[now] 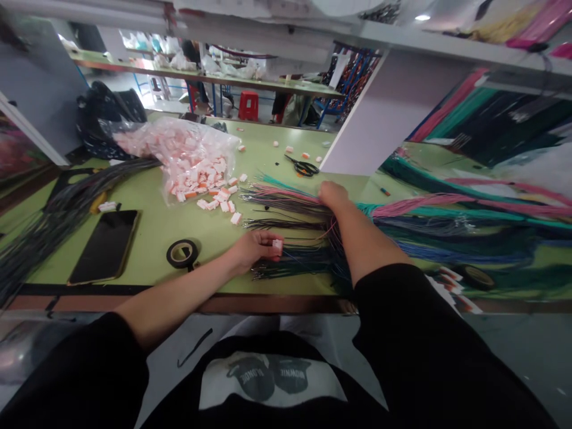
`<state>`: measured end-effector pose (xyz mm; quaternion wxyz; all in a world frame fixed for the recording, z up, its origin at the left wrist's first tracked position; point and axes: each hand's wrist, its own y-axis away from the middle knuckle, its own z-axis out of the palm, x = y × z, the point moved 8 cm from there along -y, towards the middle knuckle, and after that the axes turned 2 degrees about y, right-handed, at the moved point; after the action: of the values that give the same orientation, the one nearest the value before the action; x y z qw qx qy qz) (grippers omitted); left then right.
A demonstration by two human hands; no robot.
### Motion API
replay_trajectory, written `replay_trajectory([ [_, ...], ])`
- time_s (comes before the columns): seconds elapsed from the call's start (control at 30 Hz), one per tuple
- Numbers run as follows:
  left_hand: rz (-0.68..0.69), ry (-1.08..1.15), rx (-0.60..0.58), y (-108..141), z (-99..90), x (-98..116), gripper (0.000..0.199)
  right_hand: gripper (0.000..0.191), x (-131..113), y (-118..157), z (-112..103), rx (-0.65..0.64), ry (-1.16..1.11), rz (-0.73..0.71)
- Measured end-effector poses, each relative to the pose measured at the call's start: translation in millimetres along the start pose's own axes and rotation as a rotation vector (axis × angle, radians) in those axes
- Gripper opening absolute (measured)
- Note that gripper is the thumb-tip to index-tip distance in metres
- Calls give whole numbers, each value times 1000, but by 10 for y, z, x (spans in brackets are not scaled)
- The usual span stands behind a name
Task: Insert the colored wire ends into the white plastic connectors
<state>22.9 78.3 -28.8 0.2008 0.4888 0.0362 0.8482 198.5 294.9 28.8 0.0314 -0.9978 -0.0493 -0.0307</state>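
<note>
The clear plastic bag [226,140] lies near the back left part of the table [154,223], its mouth slack and facing the front edge. It is full of small white and orange connectors, heaped high inside, and a loose drift of connectors [224,205] has spilled from it onto the table. A few strays lie apart, toward the back edge, near the black scissors [304,167].

The left hand [255,250], near the middle of the front edge, pinches one connector [277,245] between thumb and fingers, just beside the wire tips. The right hand [333,195] is farther from that edge, over the teal and pink wires [295,196]; its fingers are mostly hidden, so I cannot tell whether it grips any. The wires fan out in groups, tips toward the left edge, and run back under the right forearm.

A phone [105,247] and a tape roll [182,253] lie near the front edge, left of the left hand. By the front edge on the right, more connectors [453,289] sit beside a second roll [476,277]. In the back left corner stands a dark bag [107,119], contents unseen.
</note>
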Motion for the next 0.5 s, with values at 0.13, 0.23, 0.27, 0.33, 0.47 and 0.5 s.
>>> replay_trajectory([
  [0.13, 14, -4, 1, 8, 8, 23, 27, 38, 146, 112, -208, 82, -50, 106],
  [0.23, 29, -12, 19, 2, -9, 37, 25, 32, 118, 177, -318, 93, -123, 79],
  [0.27, 31, -14, 23, -4, -16, 37, 25, 29, 66, 195, -331, 73, -167, 36],
  [0.33, 34, -19, 24, -20, -32, 31, 25, 25, -92, 237, -339, 14, -275, -92],
  [0.47, 50, -24, 16, -48, -59, 28, 24, 19, -322, 342, -446, 30, -280, -254],
  [0.5, 56, -23, 14, -52, -64, 33, 24, 19, -319, 361, -500, 79, -225, -233],
])
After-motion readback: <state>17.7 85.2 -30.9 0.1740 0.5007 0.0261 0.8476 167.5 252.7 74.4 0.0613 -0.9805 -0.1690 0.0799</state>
